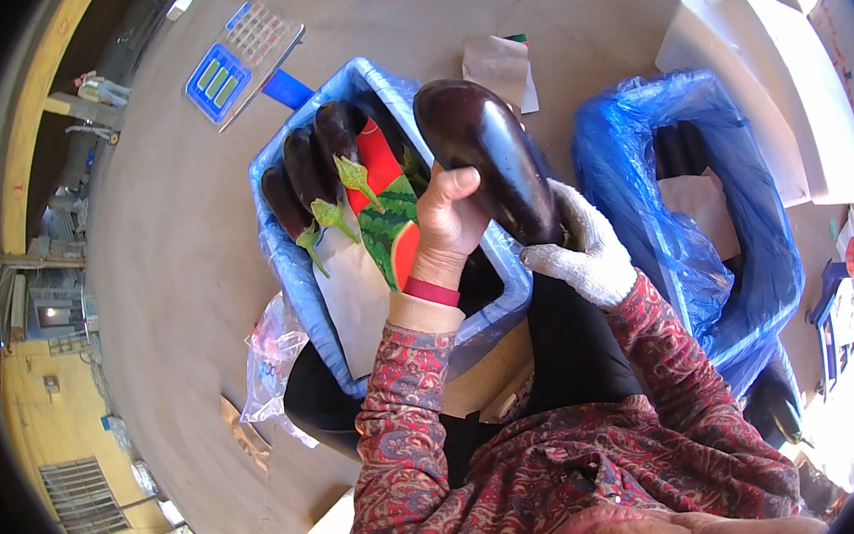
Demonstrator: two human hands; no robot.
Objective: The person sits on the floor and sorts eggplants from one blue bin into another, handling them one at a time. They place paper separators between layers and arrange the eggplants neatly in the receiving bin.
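Observation:
A large dark purple eggplant is held between both hands above the right side of a crate lined with blue plastic. My bare left hand grips its side, thumb on top. My right hand, in a white knitted glove, holds its lower end, where the stem is mostly hidden. In the crate, several eggplants lie side by side with green stems towards me. Beside them are a printed sheet with a watermelon picture and a pale paper sheet.
A second blue-lined crate with eggplants and paper stands at right, near a white foam box. Beyond the first crate are a digital scale and paper sheets on the floor. A clear plastic bag lies at left.

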